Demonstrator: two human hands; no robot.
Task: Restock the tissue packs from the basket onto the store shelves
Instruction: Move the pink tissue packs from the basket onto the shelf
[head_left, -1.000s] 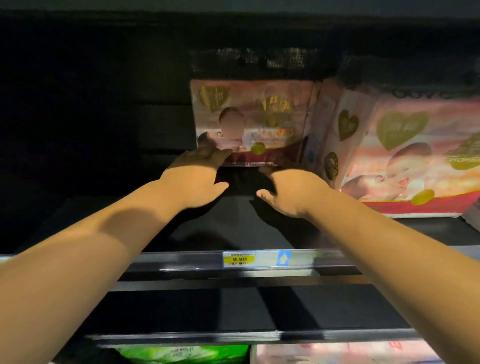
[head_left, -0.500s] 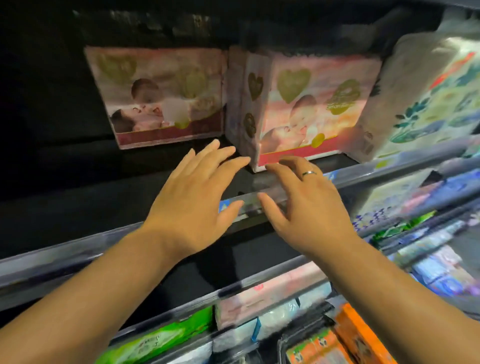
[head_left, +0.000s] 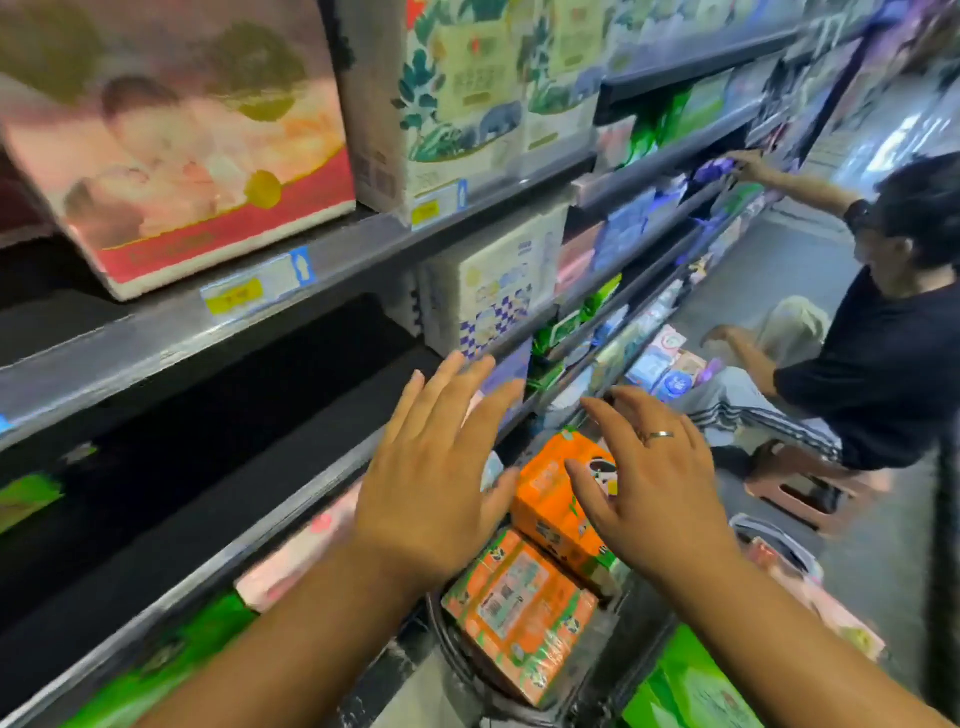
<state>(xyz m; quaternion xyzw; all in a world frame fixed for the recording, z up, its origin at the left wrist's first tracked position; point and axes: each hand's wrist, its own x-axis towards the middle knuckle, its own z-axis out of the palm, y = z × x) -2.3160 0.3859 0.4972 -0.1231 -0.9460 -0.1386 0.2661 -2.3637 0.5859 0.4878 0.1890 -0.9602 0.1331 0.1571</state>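
My left hand (head_left: 441, 467) and my right hand (head_left: 644, 478), with a ring on one finger, hover open with spread fingers above a dark basket (head_left: 467, 660) on the floor. Two orange tissue packs lie in it: one (head_left: 550, 499) between my hands, another (head_left: 519, 613) below it. Neither hand touches a pack. A pink tissue pack (head_left: 176, 156) with a baby picture stands on the upper shelf (head_left: 156, 327) at the left.
The shelf unit runs from left to far right, filled with green, white and blue packs. A dark shelf level (head_left: 234, 415) gapes below the pink pack. A person in a dark shirt (head_left: 883, 364) sits on a stool at the right. Green packs (head_left: 691, 680) lie bottom right.
Both hands have left the pink pack on the upper shelf and dropped down toward the basket. My view has swung right and down, bringing the orange packs and the seated person into sight.
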